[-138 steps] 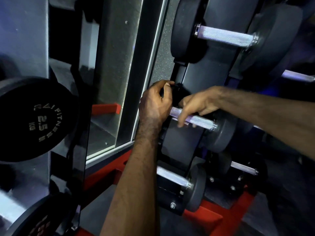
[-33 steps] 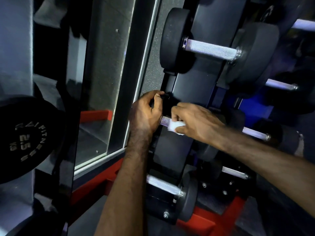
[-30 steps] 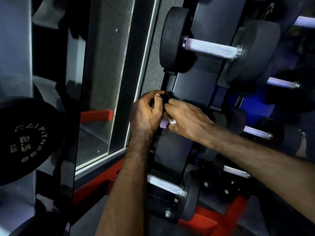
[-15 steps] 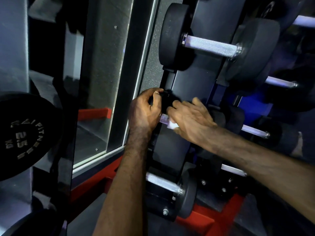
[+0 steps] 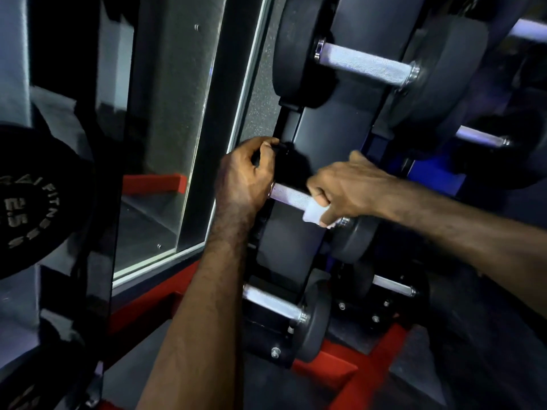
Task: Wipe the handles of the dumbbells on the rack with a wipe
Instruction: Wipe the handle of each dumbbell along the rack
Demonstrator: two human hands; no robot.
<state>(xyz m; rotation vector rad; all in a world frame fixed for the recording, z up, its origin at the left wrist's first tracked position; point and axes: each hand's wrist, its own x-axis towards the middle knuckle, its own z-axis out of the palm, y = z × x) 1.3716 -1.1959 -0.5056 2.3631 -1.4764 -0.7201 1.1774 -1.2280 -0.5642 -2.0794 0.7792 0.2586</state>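
Note:
A small dumbbell lies on the middle tier of the black rack [image 5: 319, 137], its knurled silver handle [image 5: 288, 196] bare at the left end. My right hand [image 5: 346, 189] grips a white wipe [image 5: 313, 213] wrapped round the right end of that handle, close to the dark right weight head [image 5: 353, 239]. My left hand [image 5: 247, 176] grips the left weight head of the same dumbbell, which it mostly hides. A larger dumbbell handle [image 5: 364, 64] sits on the tier above, and a smaller one [image 5: 270, 303] on the tier below.
A mirror panel [image 5: 165, 137] with a pale frame stands left of the rack. A black 2.5 kg plate [image 5: 26, 202] hangs at the far left. The red rack base [image 5: 355, 374] rests on dark floor. More dumbbell handles [image 5: 481, 137] show behind on the right.
My right hand has slid the wipe along the handle from its left end to its right end, baring the knurled metal. My left hand has stayed on the left weight head.

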